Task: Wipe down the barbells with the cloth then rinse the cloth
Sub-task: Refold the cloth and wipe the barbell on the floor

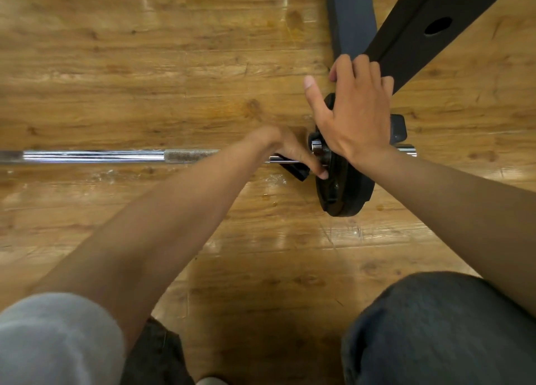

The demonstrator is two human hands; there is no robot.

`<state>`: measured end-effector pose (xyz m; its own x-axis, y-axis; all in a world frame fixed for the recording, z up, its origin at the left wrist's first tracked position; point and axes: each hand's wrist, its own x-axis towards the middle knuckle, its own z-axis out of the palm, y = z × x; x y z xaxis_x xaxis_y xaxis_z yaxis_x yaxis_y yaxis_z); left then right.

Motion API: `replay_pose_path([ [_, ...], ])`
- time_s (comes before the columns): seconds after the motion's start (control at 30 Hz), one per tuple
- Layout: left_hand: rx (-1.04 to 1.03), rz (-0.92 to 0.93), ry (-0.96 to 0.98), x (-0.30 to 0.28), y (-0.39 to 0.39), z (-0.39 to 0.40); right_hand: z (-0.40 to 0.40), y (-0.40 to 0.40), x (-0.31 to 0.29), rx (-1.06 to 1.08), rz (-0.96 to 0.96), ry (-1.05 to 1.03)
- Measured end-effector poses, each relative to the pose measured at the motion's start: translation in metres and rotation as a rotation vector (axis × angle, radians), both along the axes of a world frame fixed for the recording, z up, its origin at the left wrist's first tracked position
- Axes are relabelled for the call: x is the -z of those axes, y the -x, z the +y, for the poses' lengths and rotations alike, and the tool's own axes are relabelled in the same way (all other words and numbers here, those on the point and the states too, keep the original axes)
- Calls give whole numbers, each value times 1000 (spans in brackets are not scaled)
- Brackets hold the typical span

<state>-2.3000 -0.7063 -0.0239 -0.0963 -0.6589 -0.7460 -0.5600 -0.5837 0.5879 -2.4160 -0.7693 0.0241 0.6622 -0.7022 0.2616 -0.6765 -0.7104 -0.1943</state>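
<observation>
Lying across the wooden floor (145,65), the barbell (116,156) is seen with a black weight plate (348,190) at its right end. A dark cloth (293,171) is gripped round the bar just beside the plate by the left hand (290,149), fingers curled. The right hand (352,109) is laid on the plate's top edge, fingers spread, holding nothing. Dark frame legs (420,27) are noted beyond; knees are seen below.
</observation>
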Motion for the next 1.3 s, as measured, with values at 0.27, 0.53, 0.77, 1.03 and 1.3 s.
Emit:
replay_pose_path([
  [0.27, 128, -812, 583, 44, 8, 86, -3, -1, -3, 1, 40, 6],
  [0.53, 218, -814, 423, 32, 7, 71, -3, -4, -2, -43, 22, 60],
  [0.77, 135, -831, 605, 28, -26, 114, 9, -4, -10, -255, 166, 316],
  [1.03, -147, -1069, 424, 33, -33, 122, 64, -63, 76, -122, 252, -261],
  [1.3, -89, -1141, 552, 42, -48, 142, 64, -67, 101, 32, 51, -220],
])
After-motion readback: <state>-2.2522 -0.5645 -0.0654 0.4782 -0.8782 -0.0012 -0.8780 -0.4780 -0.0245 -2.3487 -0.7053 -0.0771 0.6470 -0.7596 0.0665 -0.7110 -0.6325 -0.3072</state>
